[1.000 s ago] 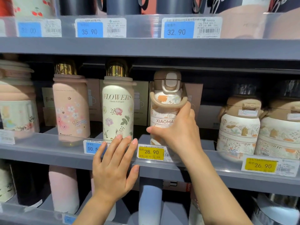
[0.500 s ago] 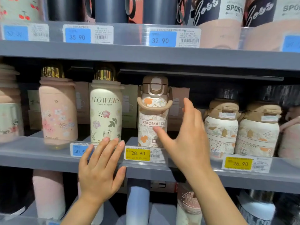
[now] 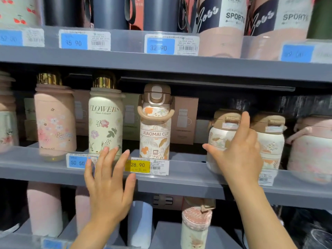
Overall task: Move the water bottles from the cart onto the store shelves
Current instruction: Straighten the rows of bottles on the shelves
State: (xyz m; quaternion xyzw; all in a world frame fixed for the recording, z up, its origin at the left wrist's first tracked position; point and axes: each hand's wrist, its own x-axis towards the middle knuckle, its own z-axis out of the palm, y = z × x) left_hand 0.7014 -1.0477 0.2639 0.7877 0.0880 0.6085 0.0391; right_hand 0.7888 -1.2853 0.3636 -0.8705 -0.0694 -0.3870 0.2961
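Observation:
A tall floral bottle marked XIAOMAI CUP (image 3: 154, 130), with a brown lid and loop handle, stands upright alone on the grey middle shelf (image 3: 188, 178). My right hand (image 3: 237, 151) hovers to its right with fingers spread, empty, in front of a squat cream floral bottle (image 3: 218, 139). My left hand (image 3: 109, 184) is flat and open against the shelf's front lip, below a cream FLOWERS bottle (image 3: 106, 121). No cart is in view.
A pink blossom bottle (image 3: 54, 119) stands further left, more squat bottles (image 3: 273, 139) at the right. Brown boxes (image 3: 185, 119) line the back. The shelf above (image 3: 161, 63) holds dark and SPORTS bottles; the lower shelf holds pink, blue and patterned bottles. Price tags front each lip.
My right hand let go of the XIAOMAI CUP bottle and drew away to the right. The bottle stays standing on the shelf. The view shifted right; my left hand stays on the lip.

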